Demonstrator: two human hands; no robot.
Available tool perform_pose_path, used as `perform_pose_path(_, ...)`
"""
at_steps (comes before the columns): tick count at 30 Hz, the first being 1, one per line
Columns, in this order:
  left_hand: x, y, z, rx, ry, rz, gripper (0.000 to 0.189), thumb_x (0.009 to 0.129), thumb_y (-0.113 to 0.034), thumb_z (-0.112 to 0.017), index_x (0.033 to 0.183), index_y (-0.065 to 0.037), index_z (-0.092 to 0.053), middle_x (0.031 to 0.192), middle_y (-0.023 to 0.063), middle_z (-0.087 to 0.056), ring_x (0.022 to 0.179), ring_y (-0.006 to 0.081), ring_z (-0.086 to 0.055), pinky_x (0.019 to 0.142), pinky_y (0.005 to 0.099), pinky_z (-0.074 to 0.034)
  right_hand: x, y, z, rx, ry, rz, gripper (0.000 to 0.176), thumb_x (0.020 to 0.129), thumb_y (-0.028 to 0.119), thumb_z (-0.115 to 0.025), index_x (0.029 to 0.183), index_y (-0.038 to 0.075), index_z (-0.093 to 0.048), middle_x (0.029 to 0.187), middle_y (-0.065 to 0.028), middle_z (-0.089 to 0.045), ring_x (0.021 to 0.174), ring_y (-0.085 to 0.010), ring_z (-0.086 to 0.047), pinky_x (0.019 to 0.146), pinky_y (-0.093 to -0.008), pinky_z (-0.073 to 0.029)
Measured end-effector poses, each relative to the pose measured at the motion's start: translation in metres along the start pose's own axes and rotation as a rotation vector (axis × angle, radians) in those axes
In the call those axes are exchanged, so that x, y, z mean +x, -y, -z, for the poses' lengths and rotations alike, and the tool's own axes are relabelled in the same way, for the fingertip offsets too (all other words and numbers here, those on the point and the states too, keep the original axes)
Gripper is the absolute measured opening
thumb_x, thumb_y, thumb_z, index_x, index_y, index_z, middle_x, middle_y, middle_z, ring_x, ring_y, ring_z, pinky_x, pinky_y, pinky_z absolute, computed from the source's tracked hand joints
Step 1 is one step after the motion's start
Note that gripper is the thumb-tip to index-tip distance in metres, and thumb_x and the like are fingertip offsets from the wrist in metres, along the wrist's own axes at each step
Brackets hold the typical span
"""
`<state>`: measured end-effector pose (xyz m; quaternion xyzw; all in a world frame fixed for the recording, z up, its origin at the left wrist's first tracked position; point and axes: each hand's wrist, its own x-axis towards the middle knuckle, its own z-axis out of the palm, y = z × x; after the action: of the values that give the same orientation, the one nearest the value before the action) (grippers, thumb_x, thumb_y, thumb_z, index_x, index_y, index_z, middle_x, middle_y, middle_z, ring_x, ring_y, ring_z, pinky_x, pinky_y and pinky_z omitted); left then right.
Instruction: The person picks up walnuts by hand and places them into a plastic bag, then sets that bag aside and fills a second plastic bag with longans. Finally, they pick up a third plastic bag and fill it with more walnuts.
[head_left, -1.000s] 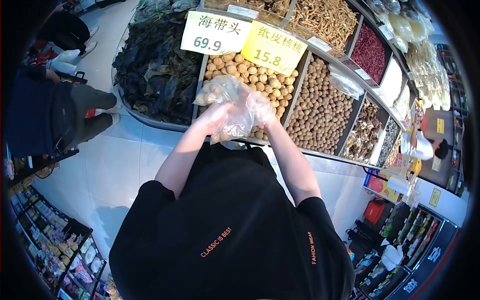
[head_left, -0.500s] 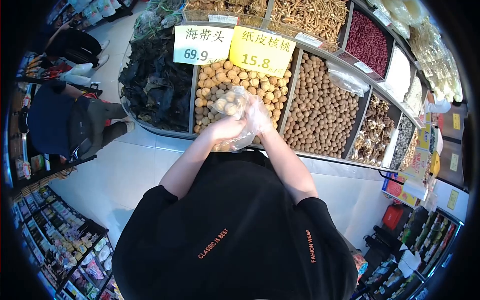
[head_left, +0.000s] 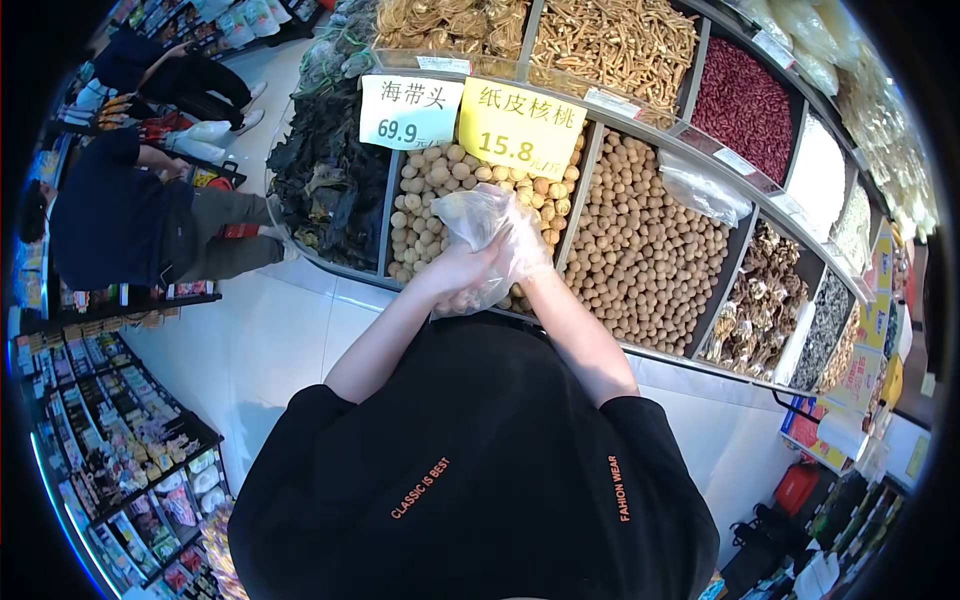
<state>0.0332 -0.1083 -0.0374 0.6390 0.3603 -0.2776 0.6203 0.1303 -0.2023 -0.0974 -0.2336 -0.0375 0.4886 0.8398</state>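
Both hands meet over the walnut bin [head_left: 420,215], at a thin clear plastic bag [head_left: 468,212]. My left hand [head_left: 462,268] is closed on the bag's lower side, its fingers pointing toward the other hand. Filmy plastic lies over my right hand [head_left: 522,248], which appears closed on the bag from the right; its fingertips are partly hidden. The bag's top is crumpled and bulges to the left, and its lower part hangs below my left wrist. Glare and folds obscure what is inside. Loose walnuts surround the hands.
A white price card [head_left: 410,110] and a yellow price card [head_left: 522,125] stand behind the walnuts. Dark dried kelp [head_left: 330,185] fills the left bin; smaller round brown nuts [head_left: 645,245] fill the right one. Two people stand at the left, the nearer in a dark shirt [head_left: 110,220].
The view has shifted slightly, with the bins lower in the picture. The bag has turned in my hands; walnuts that showed through its top no longer show. My left hand has moved closer to my right.
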Motion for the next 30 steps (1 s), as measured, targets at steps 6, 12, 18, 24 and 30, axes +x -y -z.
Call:
perform_pose_path(6,0.001,0.014,-0.016,0.045,-0.137,-0.326,0.054,0.101,-0.039,-0.052,0.140,-0.003,-0.045,0.114,0.0082,-0.063,0.088,0.0116,-0.058,0.075,0.0309,-0.051,-0.002,-0.004,0.020,0.068,0.086,0.029,0.047,0.101,0.032,-0.052,0.134,-0.001,-0.047,0.130,-0.0171,-0.056,0.121,-0.0285,-0.055,0.105,-0.0419,-0.046)
perform_pose_path(12,-0.046,-0.013,-0.036,0.004,-0.189,-0.284,0.053,0.102,-0.044,-0.046,0.138,-0.004,-0.048,0.116,0.0123,-0.063,0.087,0.0183,-0.065,0.049,0.0314,-0.054,-0.012,0.004,0.013,0.135,0.027,-0.125,0.038,0.098,0.026,-0.055,0.124,-0.001,-0.054,0.116,-0.0141,-0.063,0.104,-0.0244,-0.064,0.093,-0.0372,-0.053)
perform_pose_path(18,-0.044,-0.002,-0.041,-0.234,-0.059,-0.159,0.061,0.102,-0.053,-0.037,0.141,-0.007,-0.043,0.109,0.0130,-0.065,0.076,0.0207,-0.067,0.040,0.0327,-0.053,-0.028,0.008,0.017,0.104,0.113,-0.098,0.038,0.096,0.026,-0.058,0.124,0.001,-0.055,0.115,-0.0128,-0.063,0.099,-0.0231,-0.065,0.088,-0.0378,-0.056)
perform_pose_path(24,-0.051,-0.001,-0.033,-0.368,0.186,-0.164,0.069,0.103,-0.058,-0.018,0.153,-0.011,-0.026,0.124,0.0166,-0.061,0.079,0.0257,-0.070,0.041,0.0321,-0.055,-0.048,0.026,0.000,0.218,0.084,-0.194,0.037,0.095,0.024,-0.058,0.124,0.002,-0.057,0.116,-0.0105,-0.065,0.101,-0.0218,-0.065,0.089,-0.0388,-0.056)
perform_pose_path(30,-0.055,-0.002,-0.012,-0.483,0.265,-0.199,0.068,0.103,-0.058,-0.020,0.153,-0.012,-0.024,0.123,0.0144,-0.062,0.083,0.0240,-0.071,0.042,0.0353,-0.058,-0.045,0.025,0.005,0.221,-0.010,-0.286,0.040,0.095,0.026,-0.057,0.127,0.001,-0.056,0.118,-0.0120,-0.064,0.103,-0.0250,-0.065,0.092,-0.0414,-0.055)
